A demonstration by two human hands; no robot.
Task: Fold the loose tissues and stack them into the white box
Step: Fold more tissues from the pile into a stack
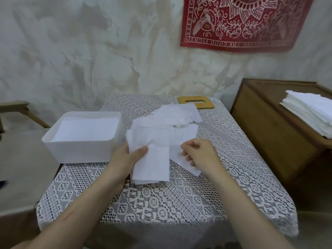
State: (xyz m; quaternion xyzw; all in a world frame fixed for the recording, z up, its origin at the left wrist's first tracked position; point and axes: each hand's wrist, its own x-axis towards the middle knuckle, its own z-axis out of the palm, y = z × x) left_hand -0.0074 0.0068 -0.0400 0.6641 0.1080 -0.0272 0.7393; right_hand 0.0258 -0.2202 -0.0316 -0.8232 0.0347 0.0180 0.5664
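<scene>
Now, step: the person is folding one tissue [152, 159] at the centre of the counter [179, 203].
Left hand [128, 155]: its fingers are clamped on the tissue's left edge, thumb on top.
Right hand [198, 153]: fingers pinched together on the flap at 3 o'clock.
Box [84, 151]: at 10 o'clock, just beside the tissue, with sheets already inside.
Loose tissues [172, 117]: piled at 12 o'clock.
Advice: bring the right flap over squarely, match the edges, press the crease flat, then lift gently; thin paper probably tears or skews easily.
</scene>
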